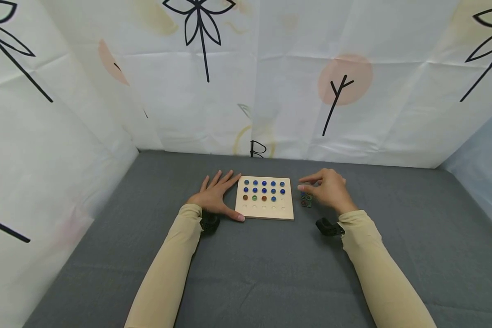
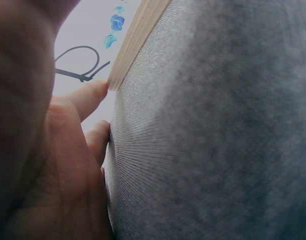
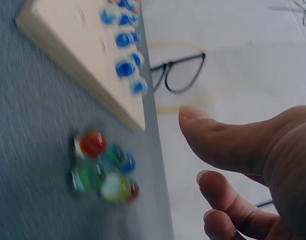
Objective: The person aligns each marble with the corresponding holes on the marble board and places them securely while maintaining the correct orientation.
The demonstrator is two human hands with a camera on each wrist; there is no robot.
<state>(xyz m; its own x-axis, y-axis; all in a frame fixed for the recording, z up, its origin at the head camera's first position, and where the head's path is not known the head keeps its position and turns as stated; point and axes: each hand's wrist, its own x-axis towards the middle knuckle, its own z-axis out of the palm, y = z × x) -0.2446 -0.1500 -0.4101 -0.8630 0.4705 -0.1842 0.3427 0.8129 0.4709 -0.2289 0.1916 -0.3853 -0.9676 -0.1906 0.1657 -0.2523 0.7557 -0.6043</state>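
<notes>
A pale wooden board [image 1: 289, 214] with rows of round hollows lies flat on the grey cloth. Blue marbles [image 1: 264, 191] fill its two far rows. In the third row sit two reddish marbles [image 1: 264, 198], a green one [image 1: 254, 198] and a blue one [image 1: 273, 199]; its rightmost hollow and the near row are bare. My left hand [image 1: 215, 199] rests with fingers spread, index fingertip and thumb at the board's left corners. My right hand [image 1: 330, 189] hovers above a small cluster of loose marbles [image 3: 88, 175], thumb and fingers apart, nothing visible between them.
The loose marbles, red, green and blue, lie on the cloth just right of the board. A grey cloth [image 1: 246, 273] covers the table. White printed fabric [image 1: 287, 114] hangs behind and at the sides. A black wrist device [image 1: 330, 227] sits under the right wrist.
</notes>
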